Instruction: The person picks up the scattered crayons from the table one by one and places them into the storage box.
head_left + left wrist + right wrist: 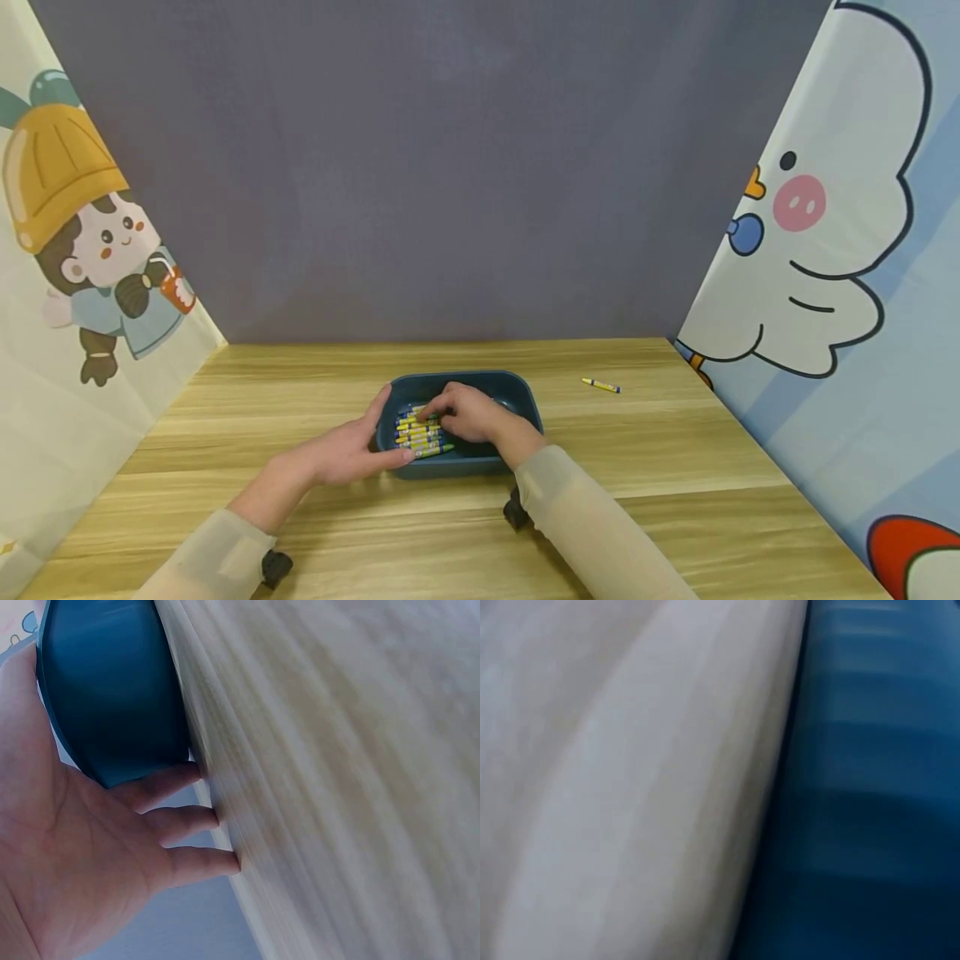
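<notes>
Several yellow and blue crayons (422,437) lie side by side in the left part of a dark blue-green tray (468,468). My left hand (341,452) spreads around the tray's left end. Its thumb rests over the near rim and its index finger lies along the left side; in the left wrist view, three straight fingers reach the table beside the tray wall. My right hand (471,414) reaches into the tray from the right, index finger bent down onto the crayons. Whether it pinches one is hidden. The right wrist view shows no hand.
A single yellow crayon (601,385) lies on the wooden table (637,450) to the right of the tray. A grey panel (450,183) stands at the back, and printed cartoon panels stand at both sides.
</notes>
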